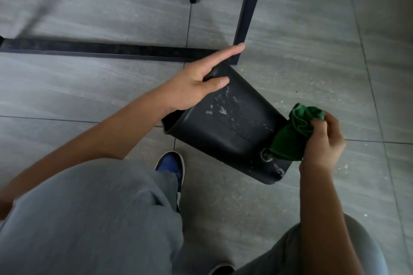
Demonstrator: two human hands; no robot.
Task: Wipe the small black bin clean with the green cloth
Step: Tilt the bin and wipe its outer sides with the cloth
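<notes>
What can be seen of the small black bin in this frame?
The small black bin looks like smooth matte plastic with tapering sides. It lies tipped on the grey tiled floor, beside a dark table leg. Pale smears and droplets mark its upward side, with more marks near one end. The left hand rests on it, fingers straight, thumb across the wall. The green cloth, bunched in the right hand, touches its right end.
</notes>
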